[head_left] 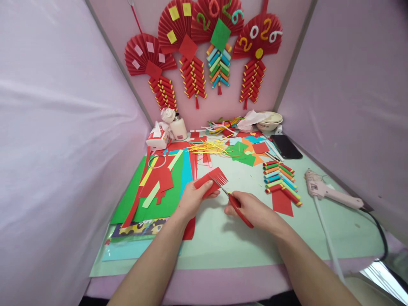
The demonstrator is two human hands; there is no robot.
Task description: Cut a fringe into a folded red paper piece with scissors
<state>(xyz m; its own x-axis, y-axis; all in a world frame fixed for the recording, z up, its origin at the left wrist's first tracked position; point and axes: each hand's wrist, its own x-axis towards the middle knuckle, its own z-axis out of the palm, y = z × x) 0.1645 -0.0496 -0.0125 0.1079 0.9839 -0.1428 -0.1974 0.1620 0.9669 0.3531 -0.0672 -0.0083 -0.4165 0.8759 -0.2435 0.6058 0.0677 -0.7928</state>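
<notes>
Now, left hand (192,199): closed in a pinch, with the red paper (214,174) held between thumb and fingers above the table (248,244).
Right hand (247,208): curled round the handles of the scissors (237,207); the blades are pointed at the paper's slit edge, and how far they are parted cannot be told.
Red paper: narrow strips are seen at its far right end, so fringe cutting is judged to be in hand. For another even slit, the sheet would need to be held taut and the blades lined up beside the last cut, short of the opposite edge.
Scissors: one pair.
Hanging fans (176,32): four, each with a cluster of paper rolls beneath.
Rolls on the table (280,176): one cluster, laid partly over a red piece (282,205).
Glue gun (337,196): one, at the right.
Phone (286,147): one.
Tissue box (158,140): one, beside one bottle (178,129).
Ring (157,166): one, on paper scraps.
</notes>
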